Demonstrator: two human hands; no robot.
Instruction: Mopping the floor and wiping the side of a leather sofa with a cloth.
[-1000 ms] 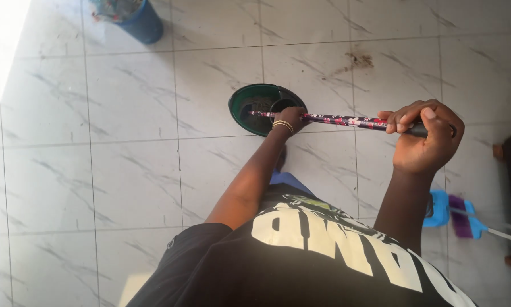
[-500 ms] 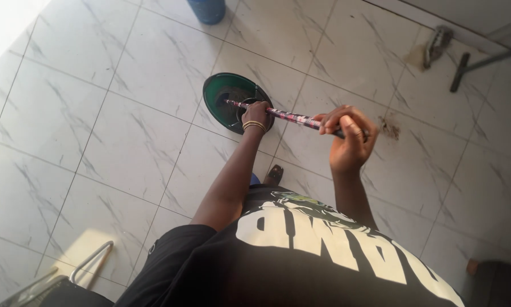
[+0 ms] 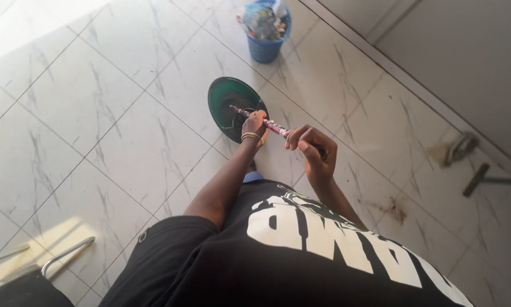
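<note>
Green dustpan sits on the tiled floor just ahead of me, with the patterned handle running from it back to me. Left hand has its grip closed low on the handle, right hand closed near the top end. Best to keep the pan level so nothing spills; blue bin is far ahead, by the wall.

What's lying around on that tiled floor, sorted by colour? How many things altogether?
Green: 1, the round dustpan at the end of the patterned handle that both hands grip, left hand low, right hand high.
Blue: 1, the bin full of rubbish.
Brown: 1, the dirt patch on the tiles.
Grey metal: 1, the chair frame at the lower left.
Total: 4
</note>
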